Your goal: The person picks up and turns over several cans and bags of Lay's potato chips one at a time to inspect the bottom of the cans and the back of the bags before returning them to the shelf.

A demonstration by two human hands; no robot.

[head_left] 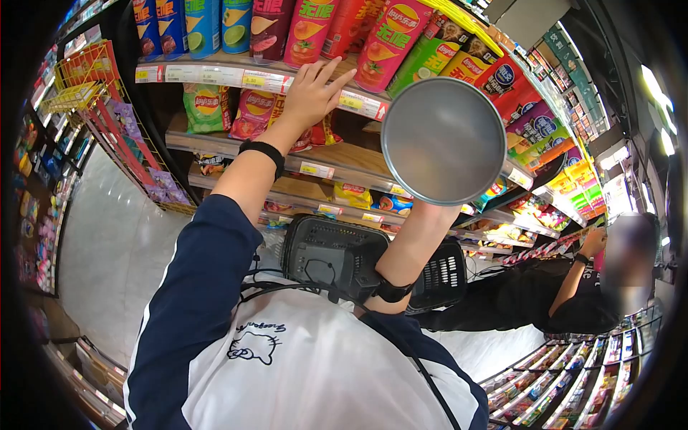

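My left hand [313, 87] is at the upper shelf's front edge, fingers spread, with the fingertips near the base of a pink Lay's chip canister [308, 32]. It holds nothing. In front of my right forearm, a round canister [444, 140] points its grey metal end at me. My right hand [433, 213] grips it, fingers hidden behind that end; only a bit near the wrist shows. Beside it on the shelf stand another pink Lay's canister [393, 44] and a green one [428, 59].
Bagged chips [206, 107] hang or lie on the shelf below. Dark plastic baskets [331, 247] are low in front of me. A yellow wire rack [107, 93] stands at left. Another person [573, 287] is close on the right, one hand raised.
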